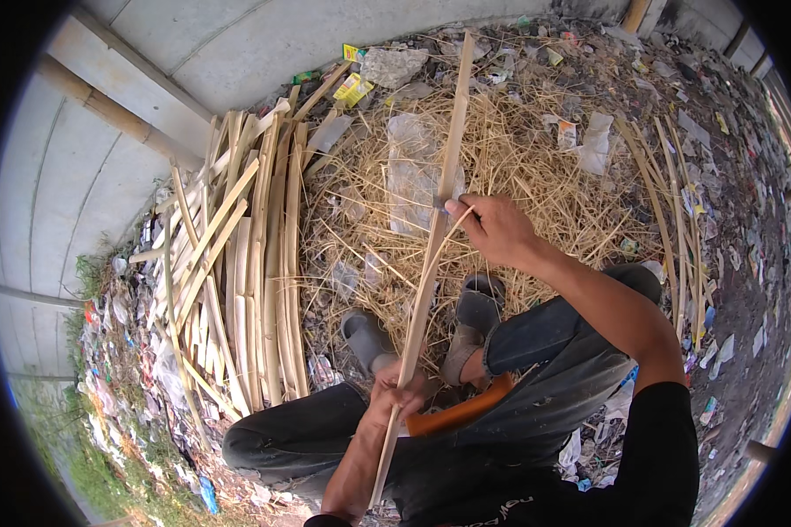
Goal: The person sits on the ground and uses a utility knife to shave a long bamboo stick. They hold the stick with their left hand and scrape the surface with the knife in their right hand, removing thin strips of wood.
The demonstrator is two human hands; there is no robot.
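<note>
A long pale bamboo strip (431, 263) slants across the middle, from near my lap up toward the wall. My left hand (394, 395) is closed around its lower part, slightly blurred. Higher up, my right hand (497, 230) is closed at the strip's right side. A small dark blade (440, 203), seemingly a knife's, shows against the strip beside its thumb; the handle is hidden in the fist. From the strip a thin bamboo sliver (457, 227) curls away under the right hand.
A pile of bamboo strips (268, 263) lies to the left, against a concrete wall (228, 53). Straw-like shavings (501, 140) cover the ground ahead, with a plastic sheet (411, 176) among them. More thin strips (677, 211) lie right. An orange-brown piece (461, 409) rests between my legs.
</note>
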